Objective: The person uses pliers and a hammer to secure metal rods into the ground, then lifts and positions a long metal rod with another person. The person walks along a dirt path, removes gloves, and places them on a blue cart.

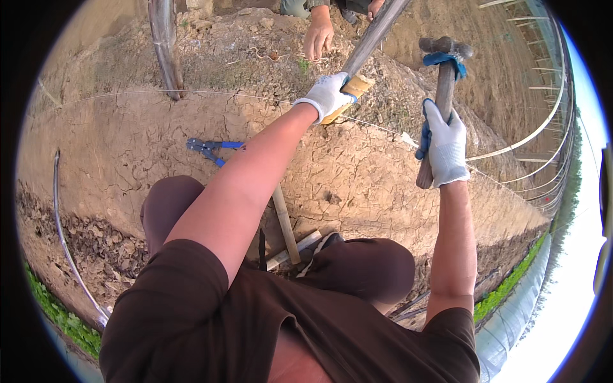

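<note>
My right hand [444, 145], in a white glove with blue fingers, is closed round the wooden handle [446, 89] of a hammer. The hammer's head [445, 47] points up, and blue cloth [445, 59] is tied just below it. My left hand [327, 96], gloved alike, reaches out to the foot of a slanting wooden post [377, 35]. Its fingers are closed round a flat yellowish piece, apparently wood [348, 101], beside the post. The fingers' far side is hidden. A thin white string [255, 97] runs past this spot.
A co-worker's bare hand [318, 38] is near the ground beyond my left hand. Another wooden post [165, 48] stands at far left. Blue-handled cutters [214, 148] lie on the cracked soil. A wooden stick [285, 223] lies by my knees. Pale hoops [536, 131] curve along the right.
</note>
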Available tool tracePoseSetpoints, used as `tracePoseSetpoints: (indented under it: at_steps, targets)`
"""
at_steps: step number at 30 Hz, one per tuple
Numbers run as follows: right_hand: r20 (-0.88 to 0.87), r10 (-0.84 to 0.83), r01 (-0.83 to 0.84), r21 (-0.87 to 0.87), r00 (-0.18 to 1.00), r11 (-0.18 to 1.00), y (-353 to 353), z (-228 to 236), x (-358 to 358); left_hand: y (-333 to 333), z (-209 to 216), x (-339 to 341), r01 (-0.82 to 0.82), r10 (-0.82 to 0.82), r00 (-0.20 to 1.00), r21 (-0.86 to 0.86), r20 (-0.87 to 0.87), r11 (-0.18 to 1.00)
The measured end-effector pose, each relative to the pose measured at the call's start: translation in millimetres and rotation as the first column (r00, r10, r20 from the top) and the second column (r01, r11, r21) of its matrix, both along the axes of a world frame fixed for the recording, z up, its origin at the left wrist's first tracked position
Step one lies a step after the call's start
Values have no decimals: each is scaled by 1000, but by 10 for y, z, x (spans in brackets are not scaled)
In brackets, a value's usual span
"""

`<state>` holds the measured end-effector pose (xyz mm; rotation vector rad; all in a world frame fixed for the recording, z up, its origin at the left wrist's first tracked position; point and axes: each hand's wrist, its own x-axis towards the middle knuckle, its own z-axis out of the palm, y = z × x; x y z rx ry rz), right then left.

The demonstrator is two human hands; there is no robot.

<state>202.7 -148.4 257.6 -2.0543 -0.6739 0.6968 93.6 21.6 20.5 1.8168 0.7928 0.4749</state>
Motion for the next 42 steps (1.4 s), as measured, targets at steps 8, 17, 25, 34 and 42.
tracePoseSetpoints:
  at_steps: [8,17,25,34,42]
  targets:
    - [191,-74,-78,683,979,727,353,1057,-287,-47,-148,-18,-131,131,991,-16,27,991]
    - [62,-74,87,-243,995,966,322,194,-736,-161,-395,179,-217,242,955,-153,173,964]
    - [198,-272,79,657,942,750,738,474,-1129,-735,-365,8,-417,396,893,62,216,907]
    - [245,-213,243,-100,946,965,436,526,-707,-979,-395,-153,-83,81,996,-55,-32,995]
    - [314,-310,82,571,897,817,1087,955,-792,-543,-425,22,-166,181,980,-163,87,973]
